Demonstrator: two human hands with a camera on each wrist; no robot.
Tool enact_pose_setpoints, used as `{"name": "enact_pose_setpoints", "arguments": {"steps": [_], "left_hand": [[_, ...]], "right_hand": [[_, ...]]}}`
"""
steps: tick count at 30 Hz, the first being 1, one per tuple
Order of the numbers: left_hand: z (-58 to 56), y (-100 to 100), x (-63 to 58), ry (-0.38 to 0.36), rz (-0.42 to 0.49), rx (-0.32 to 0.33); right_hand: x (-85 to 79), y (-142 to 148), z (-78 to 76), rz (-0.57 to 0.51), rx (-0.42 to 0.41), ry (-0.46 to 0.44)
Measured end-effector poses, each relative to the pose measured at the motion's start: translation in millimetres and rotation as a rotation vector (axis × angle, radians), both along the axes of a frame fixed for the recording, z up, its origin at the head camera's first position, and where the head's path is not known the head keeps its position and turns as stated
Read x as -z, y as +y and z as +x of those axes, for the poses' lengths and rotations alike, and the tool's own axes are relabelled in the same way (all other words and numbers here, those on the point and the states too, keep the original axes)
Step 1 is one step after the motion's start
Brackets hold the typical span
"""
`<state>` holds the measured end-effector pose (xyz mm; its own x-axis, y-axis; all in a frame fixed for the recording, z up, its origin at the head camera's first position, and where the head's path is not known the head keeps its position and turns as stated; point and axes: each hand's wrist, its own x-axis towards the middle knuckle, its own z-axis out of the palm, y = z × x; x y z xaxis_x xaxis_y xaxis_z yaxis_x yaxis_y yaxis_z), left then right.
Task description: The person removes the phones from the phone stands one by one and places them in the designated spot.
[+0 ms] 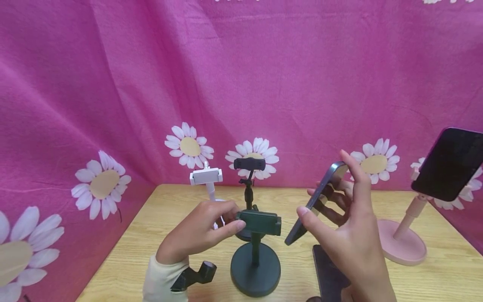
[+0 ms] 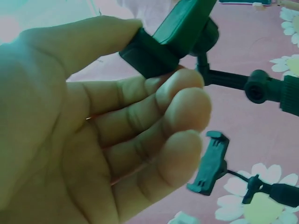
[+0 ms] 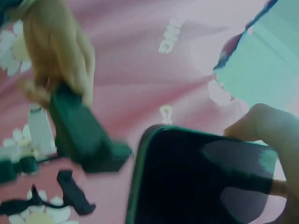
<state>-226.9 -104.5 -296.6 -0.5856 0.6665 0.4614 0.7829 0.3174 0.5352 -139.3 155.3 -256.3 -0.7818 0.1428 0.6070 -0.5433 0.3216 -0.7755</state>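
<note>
A dark green phone stand [image 1: 255, 268] with a round base stands upright near the front of the table. My left hand [image 1: 209, 226] pinches the left end of its clamp [image 2: 149, 56] between thumb and fingers. To the right of that stand, my right hand [image 1: 351, 222] holds a dark smartphone [image 1: 315, 205] by its edges, tilted and apart from the clamp. In the right wrist view the phone's dark face [image 3: 187, 182] shows, with the thumb and a finger on its edges. Another dark phone [image 1: 330, 272] lies flat on the table below the right hand, partly covered by it.
Behind the green stand are a white phone stand [image 1: 206, 176] and a black one [image 1: 249, 164]. At the right, a pink stand [image 1: 401, 242] carries a phone [image 1: 449, 163]. Pink flowered cloth [image 1: 302, 84] hangs behind and beside the wooden table [image 1: 139, 235].
</note>
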Motion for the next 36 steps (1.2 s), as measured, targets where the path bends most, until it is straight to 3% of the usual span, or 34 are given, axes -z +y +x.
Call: {"name": "enact_pose_setpoints", "arguments": {"steps": [5,10,17,23,30,36], "left_hand": [[2.2,-16,-1.9,-0.006,-0.031,-0.055],[5.4,-36,-5.7,-0.04,-0.069,-0.13],[8.5,-63,-10.0,-0.072,-0.107,-0.236],[10.9,-82,-11.4,-0.089,-0.1,-0.306],[15.4,-100,-6.7,-0.045,-0.07,-0.397],[18.8,-117,-5.0,-0.006,-0.014,-0.477]], "right_hand": [[9.9,10,-17.8,0.177,0.156,-0.171],[22.7,15,-40.6,0.341,0.19,-0.339],[52.2,22,-79.3,0.545,0.115,-0.446],[85.2,24,-106.9,0.601,0.02,-0.543],[125.8,19,-114.7,0.677,0.045,-0.705],[142.9,11,-112.8,0.772,0.097,-0.719]]}}
